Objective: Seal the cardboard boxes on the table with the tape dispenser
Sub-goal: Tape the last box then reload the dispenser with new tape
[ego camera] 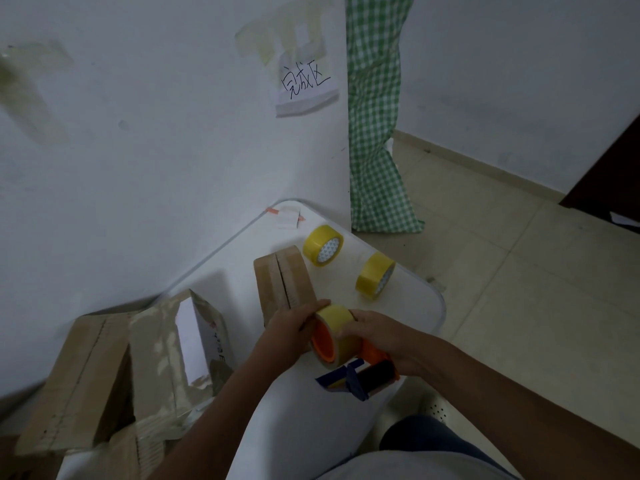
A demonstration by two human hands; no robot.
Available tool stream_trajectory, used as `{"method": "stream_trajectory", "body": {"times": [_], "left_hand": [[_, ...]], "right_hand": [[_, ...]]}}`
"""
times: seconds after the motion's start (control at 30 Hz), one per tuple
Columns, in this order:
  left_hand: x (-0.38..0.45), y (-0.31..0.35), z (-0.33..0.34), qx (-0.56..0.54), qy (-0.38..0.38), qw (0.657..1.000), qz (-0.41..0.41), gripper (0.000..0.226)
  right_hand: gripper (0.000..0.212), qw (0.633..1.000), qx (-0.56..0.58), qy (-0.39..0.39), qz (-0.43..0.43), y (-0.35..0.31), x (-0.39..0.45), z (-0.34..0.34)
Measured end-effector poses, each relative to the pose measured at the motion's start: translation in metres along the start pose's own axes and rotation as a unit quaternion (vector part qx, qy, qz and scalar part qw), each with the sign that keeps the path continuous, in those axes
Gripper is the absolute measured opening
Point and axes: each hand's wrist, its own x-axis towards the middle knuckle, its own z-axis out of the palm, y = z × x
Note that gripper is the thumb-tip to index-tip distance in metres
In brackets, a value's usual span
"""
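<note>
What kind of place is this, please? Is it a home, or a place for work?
Probably a small makeshift packing corner in a plain room, not a proper warehouse. A white folding table stands against the wall with cardboard boxes and spare tape rolls on it. A handwritten paper sign is taped to the wall.

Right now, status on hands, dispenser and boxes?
Both hands on tape dispenser: left hand and right hand grip its yellow roll. Box ahead, seam untaped. Two spare rolls beyond; nothing blocking.
</note>
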Motion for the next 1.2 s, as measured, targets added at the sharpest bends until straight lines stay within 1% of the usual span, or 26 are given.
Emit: {"method": "stream_trajectory", "body": {"times": [0.2, 0.4, 0.43, 0.57, 0.6, 0.7, 0.77, 0.83, 0.97, 1.03, 1.2], "left_hand": [[-0.0004, 0.0019, -0.0009, 0.010, -0.002, 1.000, 0.004, 0.037], [-0.0008, 0.0045, -0.0018, 0.007, -0.001, 1.000, 0.013, 0.038], [-0.0006, 0.0055, -0.0016, 0.004, 0.000, 1.000, 0.017, 0.038], [-0.0003, 0.0064, -0.0009, 0.001, 0.008, 1.000, 0.023, 0.038], [-0.0005, 0.0065, -0.0009, -0.001, 0.009, 1.000, 0.021, 0.038], [-0.0024, 0.0070, -0.0010, -0.006, 0.010, 1.000, 0.017, 0.039], [-0.0022, 0.0078, -0.0013, 0.000, 0.013, 1.000, 0.019, 0.039], [-0.0003, 0.0078, -0.0017, 0.015, 0.013, 0.999, 0.026, 0.038], [0.0014, 0.0051, -0.0024, 0.001, 0.000, 1.000, 0.011, 0.038], [0.0004, 0.0037, -0.0017, -0.011, -0.008, 1.000, -0.001, 0.038], [-0.0004, 0.0041, -0.0018, -0.004, -0.020, 1.000, 0.000, 0.037]], "right_hand": [[0.034, 1.000, 0.026, -0.004, 0.011, 0.0012, 0.0031, 0.0018], [0.033, 0.998, 0.054, -0.015, -0.001, 0.0000, 0.0034, 0.0016], [0.035, 0.998, 0.053, -0.016, -0.001, 0.0003, 0.0041, 0.0009], [0.053, 0.998, 0.053, -0.017, 0.005, -0.0003, 0.0048, 0.0004], [0.054, 0.998, 0.055, -0.017, 0.007, -0.0007, 0.0049, 0.0003], [0.048, 0.998, 0.056, -0.017, 0.002, -0.0012, 0.0049, -0.0001], [0.041, 0.999, 0.032, 0.002, -0.004, 0.0002, 0.0056, 0.0009], [0.041, 1.000, 0.018, 0.016, -0.004, 0.0012, 0.0049, 0.0014], [0.037, 0.997, 0.068, -0.035, 0.000, -0.0025, -0.0009, 0.0024], [0.036, 0.998, 0.058, -0.031, 0.000, -0.0036, -0.0021, 0.0033], [0.041, 0.999, 0.046, -0.025, 0.009, 0.0024, -0.0005, -0.0004]]}}
